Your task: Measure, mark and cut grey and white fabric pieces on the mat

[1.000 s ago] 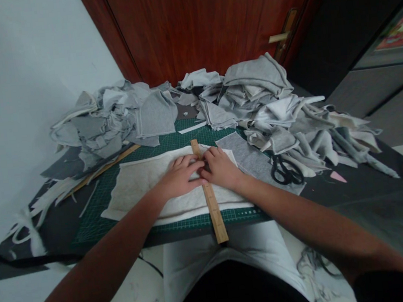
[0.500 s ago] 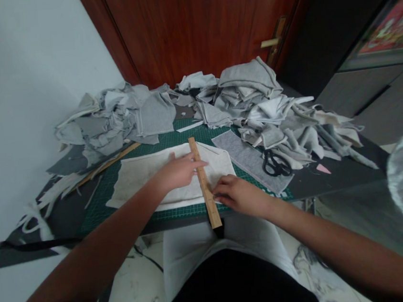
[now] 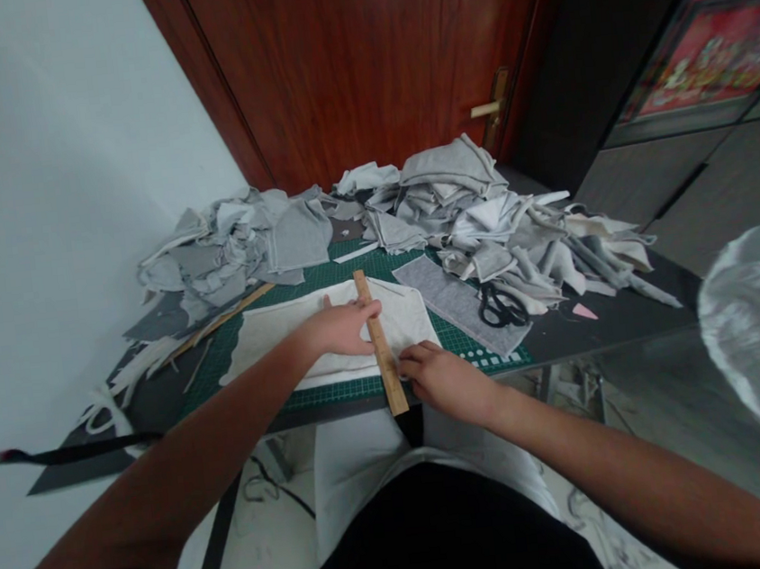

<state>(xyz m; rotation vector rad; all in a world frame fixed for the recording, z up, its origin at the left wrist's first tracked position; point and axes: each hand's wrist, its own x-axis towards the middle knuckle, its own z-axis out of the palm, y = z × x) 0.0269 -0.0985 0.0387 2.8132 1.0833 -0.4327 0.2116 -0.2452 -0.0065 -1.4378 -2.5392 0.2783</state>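
Note:
A wooden ruler (image 3: 391,390) lies across a cream cloth piece (image 3: 274,327), its near end jutting past the table edge. My left hand (image 3: 342,327) rests on the cloth and ruler with fingers spread, the index finger reaching over the wood. Just right of the ruler, near the cloth's front edge, is my right hand (image 3: 442,376). Its fingers are curled and pinched together, and whatever is in them is too small to make out. Under the cloth lies a green cutting mat (image 3: 337,395).
Heaps of grey fabric scraps stand at the back left (image 3: 226,237) and along the right (image 3: 458,195). Black scissors (image 3: 503,306) rest by a flat grey cloth (image 3: 454,304). A long wooden strip (image 3: 224,315) lies at left. A translucent plastic bag (image 3: 757,326) is off the table's right side.
The camera view has shifted slightly. My left index finger has drawn back from beyond the ruler onto it. My right hand stays pinched beside the ruler.

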